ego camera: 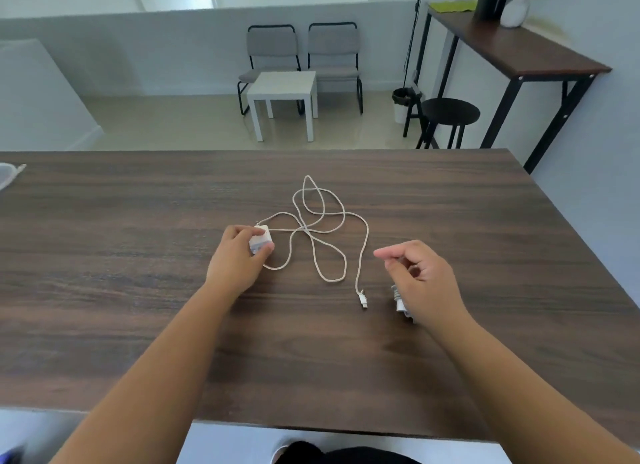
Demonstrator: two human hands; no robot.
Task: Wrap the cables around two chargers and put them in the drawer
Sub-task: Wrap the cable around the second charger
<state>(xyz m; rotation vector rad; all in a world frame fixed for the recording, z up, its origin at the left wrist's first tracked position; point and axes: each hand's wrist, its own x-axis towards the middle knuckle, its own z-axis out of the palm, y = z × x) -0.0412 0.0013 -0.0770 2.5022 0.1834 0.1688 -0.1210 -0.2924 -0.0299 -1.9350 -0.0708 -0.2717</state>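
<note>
My left hand (235,255) grips a small white charger (260,242) that rests on the dark wooden table (138,290). Its white cable (325,221) sprawls in loose loops across the table's middle, and the plug end (362,299) lies free near my right hand. My right hand (419,276) hovers with loosely curled fingers and holds nothing. Just beneath its heel lies a second white charger (400,299) with its cable wound around it, partly hidden by the hand. No drawer is in view.
A pale object (7,174) pokes in at the table's far left edge. Beyond the table stand a small white side table (284,89), two grey chairs (301,51), a black stool (450,112) and a high brown side table (512,48).
</note>
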